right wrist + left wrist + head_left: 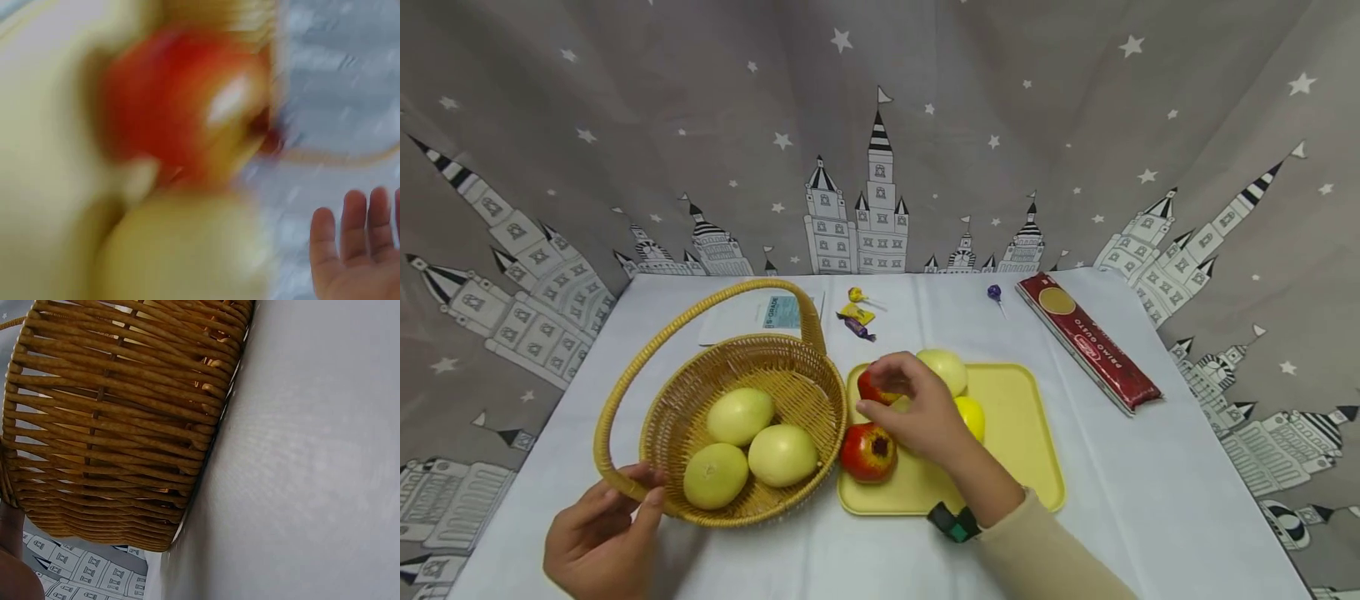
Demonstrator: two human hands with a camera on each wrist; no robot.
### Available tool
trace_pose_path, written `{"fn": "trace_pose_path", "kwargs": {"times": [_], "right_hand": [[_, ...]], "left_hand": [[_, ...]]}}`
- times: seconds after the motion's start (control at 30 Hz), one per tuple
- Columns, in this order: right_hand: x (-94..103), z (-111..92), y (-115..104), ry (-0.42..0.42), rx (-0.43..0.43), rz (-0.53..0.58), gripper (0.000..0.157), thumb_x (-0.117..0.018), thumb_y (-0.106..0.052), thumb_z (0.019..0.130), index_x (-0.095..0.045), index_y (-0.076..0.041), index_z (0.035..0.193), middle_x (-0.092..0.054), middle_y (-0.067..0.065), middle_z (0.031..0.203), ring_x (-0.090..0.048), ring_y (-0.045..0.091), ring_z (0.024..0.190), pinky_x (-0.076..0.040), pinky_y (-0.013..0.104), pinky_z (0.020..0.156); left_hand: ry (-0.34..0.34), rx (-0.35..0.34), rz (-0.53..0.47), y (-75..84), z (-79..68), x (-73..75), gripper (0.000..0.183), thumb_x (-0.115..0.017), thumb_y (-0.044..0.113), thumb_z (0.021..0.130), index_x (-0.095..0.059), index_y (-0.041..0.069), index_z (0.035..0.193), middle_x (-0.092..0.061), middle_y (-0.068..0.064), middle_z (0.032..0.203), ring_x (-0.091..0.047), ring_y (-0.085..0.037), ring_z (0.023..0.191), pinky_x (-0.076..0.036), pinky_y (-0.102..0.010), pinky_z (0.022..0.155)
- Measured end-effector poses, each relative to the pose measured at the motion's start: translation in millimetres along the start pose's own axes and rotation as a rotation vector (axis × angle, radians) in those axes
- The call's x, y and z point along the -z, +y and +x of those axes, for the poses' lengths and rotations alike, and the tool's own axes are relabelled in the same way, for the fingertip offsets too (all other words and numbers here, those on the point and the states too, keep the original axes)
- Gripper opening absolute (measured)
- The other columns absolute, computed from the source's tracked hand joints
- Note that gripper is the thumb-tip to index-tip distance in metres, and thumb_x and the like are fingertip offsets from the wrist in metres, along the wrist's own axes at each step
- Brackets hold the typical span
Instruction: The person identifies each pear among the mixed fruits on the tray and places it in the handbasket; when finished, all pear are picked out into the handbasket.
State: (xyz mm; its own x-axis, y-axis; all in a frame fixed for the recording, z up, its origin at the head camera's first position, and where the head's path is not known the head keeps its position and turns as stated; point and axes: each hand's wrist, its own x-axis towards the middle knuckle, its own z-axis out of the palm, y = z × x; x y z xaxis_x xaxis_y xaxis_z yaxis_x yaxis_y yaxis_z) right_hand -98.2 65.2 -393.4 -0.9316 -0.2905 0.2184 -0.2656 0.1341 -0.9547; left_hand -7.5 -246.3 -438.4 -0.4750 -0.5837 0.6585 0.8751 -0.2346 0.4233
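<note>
My left hand (602, 533) grips the wicker basket (673, 425) where its handle meets the near-left rim. Three pale yellow-green round fruits (782, 455) lie in the basket; the left wrist view shows its woven side (112, 425) on the white cloth. Over the left part of a yellow tray (1015, 442) hovers my right hand (917, 408), fingers loosely bent, holding nothing. Around it on the tray are two red pomegranates (868, 454), a pale round fruit (946, 371) and a yellow fruit (972, 417), partly hidden. In the right wrist view a pomegranate (181, 106) is blurred, beside extended fingers (355, 231).
Behind the basket lies a flat package with a blue label (782, 312). Wrapped candies (856, 325) and a yellow lollipop (855, 294) sit beyond the tray, with a purple lollipop (994, 292) farther right. A long red packet (1086, 342) lies at the right. A grey castle-print curtain (715, 125) hangs behind.
</note>
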Motion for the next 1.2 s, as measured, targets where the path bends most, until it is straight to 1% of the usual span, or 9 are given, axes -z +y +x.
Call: {"fn": "trace_pose_path", "kwargs": {"times": [0.1, 0.2, 0.37, 0.53, 0.8, 0.9, 1.0, 1.1, 1.2], "right_hand": [[19.5, -15, 23, 0.045, -0.05, -0.195, 0.043, -0.081, -0.023, 0.08, -0.058, -0.011, 0.115, -0.062, 0.004, 0.106, -0.059, 0.016, 0.101, -0.052, 0.036, 0.095], [25.5, -27, 41, 0.058, -0.132, -0.355, 0.05, -0.082, -0.033, 0.078, -0.057, -0.019, 0.118, -0.061, -0.005, 0.102, -0.056, 0.011, 0.097, -0.049, 0.035, 0.093], [22.6, -44, 56, 0.031, -0.198, -0.431, 0.06, -0.083, -0.042, 0.073, -0.056, -0.022, 0.124, -0.059, -0.012, 0.104, -0.054, 0.01, 0.098, -0.048, 0.037, 0.093], [20.1, -51, 59, 0.039, -0.205, -0.413, 0.063, -0.085, -0.04, 0.07, -0.055, -0.025, 0.124, -0.059, -0.011, 0.108, -0.055, 0.01, 0.1, -0.047, 0.038, 0.095], [26.9, -46, 50, 0.109, -0.24, -0.256, 0.062, -0.086, -0.037, 0.072, -0.056, -0.02, 0.123, -0.063, -0.006, 0.111, -0.055, 0.009, 0.103, -0.046, 0.035, 0.099], [27.8, -37, 32, 0.148, -0.156, -0.202, 0.057, -0.086, -0.034, 0.072, -0.058, -0.019, 0.12, -0.062, -0.006, 0.114, -0.055, 0.011, 0.106, -0.047, 0.036, 0.1], [21.4, -23, 13, 0.142, -0.039, -0.161, 0.049, -0.086, -0.031, 0.073, -0.061, -0.021, 0.114, -0.061, -0.008, 0.114, -0.055, 0.012, 0.107, -0.05, 0.037, 0.097], [5.4, -8, -2, 0.108, 0.038, -0.112, 0.042, -0.085, -0.028, 0.073, -0.064, -0.023, 0.11, -0.061, -0.01, 0.114, -0.055, 0.012, 0.107, -0.053, 0.036, 0.091], [-17.2, 7, -7, 0.073, 0.064, -0.07, 0.039, -0.085, -0.026, 0.074, -0.066, -0.023, 0.107, -0.061, -0.01, 0.114, -0.056, 0.011, 0.106, -0.055, 0.033, 0.086]], "left_hand": [[0.002, -0.008, 0.01, 3.6, 1.9, 0.5, 0.036, -0.062, -0.041, 0.055, -0.043, -0.029, 0.084, -0.059, -0.045, 0.09, -0.069, -0.042, 0.078, -0.062, -0.038, 0.073], [0.009, -0.002, 0.012, 6.2, 2.5, 2.2, 0.036, -0.061, -0.041, 0.055, -0.043, -0.03, 0.084, -0.059, -0.045, 0.091, -0.069, -0.042, 0.078, -0.062, -0.039, 0.074], [-0.007, 0.026, 0.01, 8.2, -0.1, 5.8, 0.036, -0.059, -0.042, 0.056, -0.043, -0.03, 0.086, -0.059, -0.045, 0.093, -0.069, -0.042, 0.08, -0.061, -0.04, 0.075], [-0.012, 0.015, 0.005, 8.6, -0.8, 5.5, 0.037, -0.062, -0.041, 0.057, -0.044, -0.03, 0.086, -0.059, -0.044, 0.093, -0.069, -0.042, 0.08, -0.062, -0.039, 0.075], [-0.007, -0.02, -0.061, 2.3, 0.8, 3.7, 0.041, -0.064, -0.041, 0.052, -0.04, -0.033, 0.083, -0.058, -0.046, 0.088, -0.068, -0.044, 0.076, -0.062, -0.042, 0.07], [-0.004, -0.016, -0.065, 0.4, 1.1, 4.6, 0.042, -0.064, -0.042, 0.05, -0.04, -0.033, 0.083, -0.058, -0.046, 0.087, -0.068, -0.044, 0.075, -0.062, -0.042, 0.07], [-0.004, -0.012, -0.037, -0.5, 0.7, 6.1, 0.041, -0.064, -0.041, 0.051, -0.042, -0.031, 0.084, -0.059, -0.045, 0.087, -0.068, -0.043, 0.075, -0.062, -0.041, 0.071], [-0.018, -0.005, 0.007, -1.2, 0.4, 8.1, 0.041, -0.066, -0.039, 0.052, -0.045, -0.029, 0.085, -0.06, -0.044, 0.088, -0.069, -0.041, 0.076, -0.062, -0.04, 0.072], [-0.037, 0.002, 0.042, -2.0, 0.4, 10.3, 0.04, -0.067, -0.038, 0.054, -0.047, -0.026, 0.086, -0.061, -0.042, 0.09, -0.069, -0.039, 0.076, -0.062, -0.038, 0.073]]}}
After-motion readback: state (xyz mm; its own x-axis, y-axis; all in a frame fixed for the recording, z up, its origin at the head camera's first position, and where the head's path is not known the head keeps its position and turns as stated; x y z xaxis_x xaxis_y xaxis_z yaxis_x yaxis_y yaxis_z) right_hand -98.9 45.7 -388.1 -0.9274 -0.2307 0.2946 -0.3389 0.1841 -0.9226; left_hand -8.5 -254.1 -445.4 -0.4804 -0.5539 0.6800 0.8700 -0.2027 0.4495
